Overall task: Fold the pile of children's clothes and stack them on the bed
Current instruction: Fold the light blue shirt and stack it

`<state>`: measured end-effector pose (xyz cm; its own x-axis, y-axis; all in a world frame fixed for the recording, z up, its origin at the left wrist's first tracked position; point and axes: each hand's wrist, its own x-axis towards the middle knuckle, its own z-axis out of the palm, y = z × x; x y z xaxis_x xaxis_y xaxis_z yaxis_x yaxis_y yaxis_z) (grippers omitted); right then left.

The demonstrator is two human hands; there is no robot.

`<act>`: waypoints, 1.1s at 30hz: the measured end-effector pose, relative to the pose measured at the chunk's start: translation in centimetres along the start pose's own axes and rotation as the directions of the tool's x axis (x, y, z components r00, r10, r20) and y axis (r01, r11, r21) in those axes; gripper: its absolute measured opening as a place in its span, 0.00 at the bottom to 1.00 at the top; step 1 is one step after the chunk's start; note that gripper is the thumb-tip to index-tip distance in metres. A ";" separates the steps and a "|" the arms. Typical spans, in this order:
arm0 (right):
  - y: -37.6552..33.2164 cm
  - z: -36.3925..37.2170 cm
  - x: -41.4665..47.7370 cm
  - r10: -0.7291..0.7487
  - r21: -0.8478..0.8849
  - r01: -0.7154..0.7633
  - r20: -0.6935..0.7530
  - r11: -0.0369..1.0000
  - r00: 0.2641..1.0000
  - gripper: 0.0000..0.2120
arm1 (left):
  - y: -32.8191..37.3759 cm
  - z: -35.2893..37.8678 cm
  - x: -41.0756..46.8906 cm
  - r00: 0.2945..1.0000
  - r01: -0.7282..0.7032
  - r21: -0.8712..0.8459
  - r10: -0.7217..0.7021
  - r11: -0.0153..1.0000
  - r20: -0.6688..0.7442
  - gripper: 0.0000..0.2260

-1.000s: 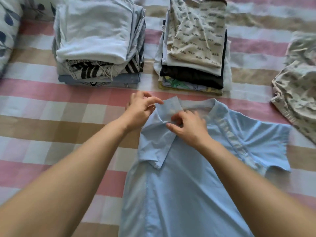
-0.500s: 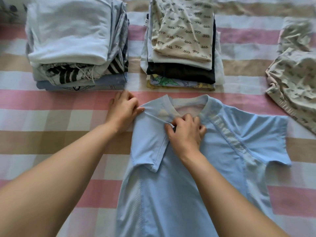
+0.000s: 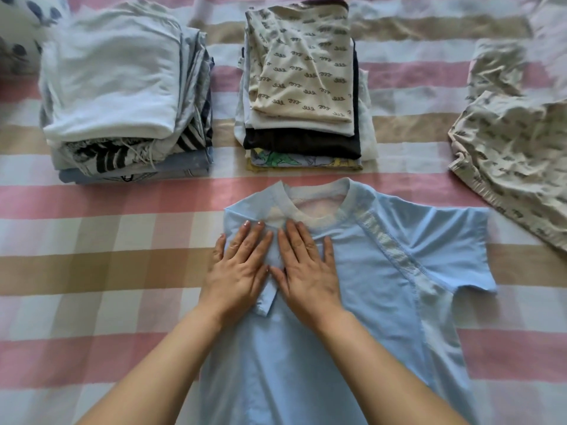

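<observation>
Blue shirt (image 3: 383,302) flat on bed (image 3: 92,271), near centre, left sleeve folded in. Left stack (image 3: 116,87) and middle stack (image 3: 303,72) lie beyond it; loose patterned garment (image 3: 515,154) far right. Left hand (image 3: 239,271) and right hand (image 3: 310,271) pinched the fold before; now grip open, palms pressing shirt.

Both hands lie flat, fingers straight, side by side on a light blue shirt (image 3: 352,302): left hand (image 3: 239,271), right hand (image 3: 306,268). Beyond it on the checked bed (image 3: 92,271) stand two folded stacks, left stack (image 3: 122,87) and middle stack (image 3: 303,81); an unfolded patterned garment (image 3: 515,142) lies far right.
</observation>
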<state>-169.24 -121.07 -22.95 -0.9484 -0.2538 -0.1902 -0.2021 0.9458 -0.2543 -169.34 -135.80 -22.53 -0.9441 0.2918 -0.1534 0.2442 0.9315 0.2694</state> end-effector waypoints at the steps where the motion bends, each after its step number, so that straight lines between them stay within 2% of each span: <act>1: 0.4 -0.6 -0.3 0.007 0.011 -0.006 -0.038 1.000 0.999 0.26 | 0.3 -0.3 0.2 1.000 0.012 -0.015 -0.012 1.000 -0.012 0.26; 4: 2.9 -2.5 -1.6 0.105 0.088 -0.087 -0.226 0.992 0.969 0.24 | 2.4 -1.5 1.2 0.992 -0.022 -0.064 0.013 0.998 -0.127 0.20; 8: 9.2 -4.9 -3.7 0.302 0.248 -0.214 -0.410 0.945 0.861 0.19 | 8.1 -2.2 4.0 0.965 -0.187 -0.150 0.152 0.971 -0.215 0.16; 10: 12.6 -5.7 -4.6 0.421 0.299 -0.316 -0.417 0.900 0.806 0.15 | 11.6 -1.8 5.5 0.949 -0.256 -0.195 0.209 0.947 -0.236 0.14; 12: 16.0 -6.1 -5.8 0.606 0.364 -0.489 -0.387 0.793 0.695 0.14 | 15.3 -1.0 6.9 0.944 -0.288 -0.252 0.231 0.924 -0.233 0.12; 14: 18.7 -6.4 -6.7 0.778 0.429 -0.651 -0.283 0.626 0.561 0.20 | 18.6 0.0 8.3 0.966 -0.239 -0.343 0.188 0.908 -0.176 0.10; 16: 20.4 -6.4 -7.6 0.849 0.410 -0.747 -0.165 0.522 0.503 0.24 | 21.7 1.3 10.1 0.993 -0.117 -0.429 0.100 0.896 -0.061 0.12; 19: 21.3 -5.9 -8.2 0.857 0.384 -0.775 -0.094 0.501 0.507 0.20 | 24.8 2.7 12.6 0.997 0.047 -0.508 -0.013 0.860 0.070 0.19; 22: 21.6 -5.6 -8.4 0.853 0.408 -0.767 -0.061 0.495 0.518 0.15 | 26.5 3.6 14.6 0.990 0.110 -0.488 -0.051 0.866 0.132 0.24; 29: 22.2 -5.5 -9.0 0.845 0.445 -0.740 -0.081 0.505 0.528 0.06 | 28.4 3.8 17.3 0.989 0.050 -0.363 0.004 0.931 0.145 0.02; 31: 22.5 -5.7 -9.2 0.842 0.446 -0.738 -0.071 0.507 0.536 0.06 | 28.5 3.7 17.7 0.989 0.034 -0.402 0.028 0.915 0.147 0.04; 33: 22.6 -6.1 -9.3 0.839 0.478 -0.721 -0.065 0.502 0.541 0.06 | 28.1 3.2 17.7 0.988 0.044 -0.512 0.039 0.858 0.149 0.07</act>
<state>-166.47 -96.12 -21.11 -0.6980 0.6692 -0.2548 0.6993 0.5604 -0.4437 -178.52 -103.78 -20.73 -0.8903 0.3568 -0.2830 0.0547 0.7008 0.7113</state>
